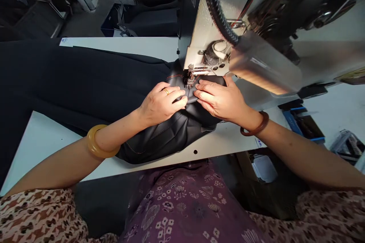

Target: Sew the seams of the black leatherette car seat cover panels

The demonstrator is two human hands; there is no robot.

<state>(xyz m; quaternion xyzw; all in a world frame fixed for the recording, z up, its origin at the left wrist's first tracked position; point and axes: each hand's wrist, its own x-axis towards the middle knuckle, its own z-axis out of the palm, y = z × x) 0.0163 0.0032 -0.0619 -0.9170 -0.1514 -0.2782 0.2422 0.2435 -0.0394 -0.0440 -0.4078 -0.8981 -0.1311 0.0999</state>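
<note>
A sewing machine's presser foot [189, 82] stands on black leather-like material [171, 133], which has visible stitch lines and lies in folds. To the left of the foot, my left hand [162, 103] rests on the material with its fingers apart and slightly bent, a ring on one of them. My right hand [219, 98] lies just right of the foot, its fingers stretched out and pressing on the material. Red thread runs down to the needle area, where the needle itself is hard to make out. A seam passes between my two hands, near the foot.
The sewing machine [216, 22] rises behind my hands, with a black braided hose [218, 11] and a lamp-lit guard. Dark cloth [71, 79] spreads left over the white table [45, 140]. A blue tray [305, 121] sits at the right.
</note>
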